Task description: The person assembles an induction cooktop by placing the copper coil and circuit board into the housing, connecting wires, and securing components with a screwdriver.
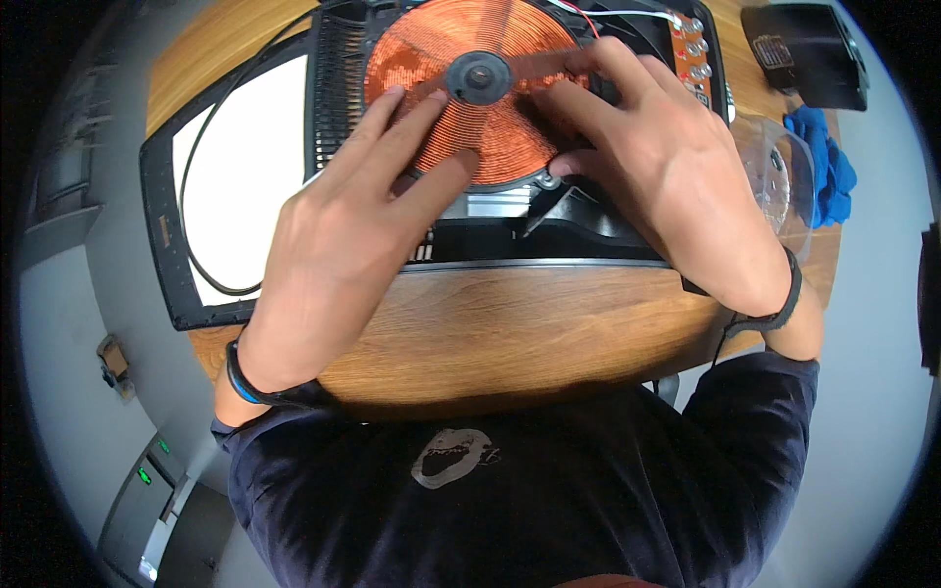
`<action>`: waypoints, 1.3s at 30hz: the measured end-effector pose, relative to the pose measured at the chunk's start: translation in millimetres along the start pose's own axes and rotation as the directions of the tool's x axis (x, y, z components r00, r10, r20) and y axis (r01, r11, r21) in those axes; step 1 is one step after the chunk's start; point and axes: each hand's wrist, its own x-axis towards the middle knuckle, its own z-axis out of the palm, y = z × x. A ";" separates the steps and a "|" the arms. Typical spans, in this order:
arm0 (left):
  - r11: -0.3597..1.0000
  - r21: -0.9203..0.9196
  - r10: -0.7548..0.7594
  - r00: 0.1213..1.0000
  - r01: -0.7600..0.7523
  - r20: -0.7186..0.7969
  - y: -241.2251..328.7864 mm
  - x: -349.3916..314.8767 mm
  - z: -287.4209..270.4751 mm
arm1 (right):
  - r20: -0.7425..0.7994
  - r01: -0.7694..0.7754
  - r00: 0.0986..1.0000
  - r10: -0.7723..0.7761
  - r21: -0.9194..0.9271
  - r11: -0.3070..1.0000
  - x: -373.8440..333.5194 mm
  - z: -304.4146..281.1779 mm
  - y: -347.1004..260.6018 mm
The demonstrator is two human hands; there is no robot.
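Note:
A round copper induction coil (412,49) with a dark hub (478,77) at its centre sits in the opened black housing (470,240) of an induction cooker. My left hand (343,220) lies over the coil's lower left, fingers stretched and apart, fingertips touching the windings near the hub. On the coil's right side rests my right hand (676,157), its fingers bent but apart. Its thumb is by the lower right rim, close to a screw tab. Part of the coil's right edge is hidden under this hand.
A black-framed white panel (240,186) lies at left, crossed by a black cable (186,196). An orange circuit board (692,54) sits at the housing's upper right. Farther right are a black box (809,54), a blue cloth (833,176) and a clear plastic container (784,181) on the wooden table (490,318).

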 end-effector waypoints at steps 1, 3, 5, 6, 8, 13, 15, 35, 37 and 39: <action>0.999 -0.041 -0.008 1.000 0.008 0.002 0.8 0.6 0.0 | -0.009 0.009 1.000 -0.009 0.004 1.000 -1.1 0.7 1.2; 0.997 -0.075 -0.023 1.000 0.023 0.005 2.3 -0.1 0.0 | 0.003 -0.002 1.000 0.002 -0.008 1.000 -2.6 1.1 1.1; 0.997 -0.072 -0.033 0.999 0.033 0.003 3.3 -2.0 1.0 | 0.018 -0.024 1.000 0.024 0.020 1.000 -3.6 -1.4 -0.5; 0.996 -0.075 -0.047 0.999 0.047 0.009 2.0 -3.3 1.7 | 0.064 -0.039 0.997 0.037 0.041 0.998 -3.5 -5.1 -1.3; 0.995 -0.081 -0.050 0.999 0.050 0.006 3.3 -5.5 -0.1 | 0.024 -0.030 0.999 0.029 0.074 0.997 -2.3 -5.0 -1.4; 0.996 -0.061 -0.067 0.997 0.065 -0.034 1.5 -3.0 8.2 | 0.021 -0.001 1.000 0.000 0.056 0.998 -1.8 -5.4 5.5; 0.985 -0.164 -0.066 0.997 0.059 -0.037 -1.6 -2.2 9.9 | 0.062 -0.007 0.998 0.005 0.047 0.999 -0.3 -7.5 5.3; 0.974 -0.185 -0.129 0.991 0.131 0.023 -0.5 -8.0 18.5 | 0.117 0.026 0.993 -0.020 -0.045 0.999 5.4 -11.3 4.6; 0.978 -0.165 -0.124 0.992 0.125 0.016 0.9 -7.5 18.7 | 0.125 0.035 0.992 -0.028 -0.056 0.998 6.6 -10.9 4.7; 0.979 -0.164 -0.119 0.993 0.119 0.012 -0.2 -7.9 20.1 | 0.119 0.047 0.992 -0.041 -0.046 0.998 8.2 -11.7 5.1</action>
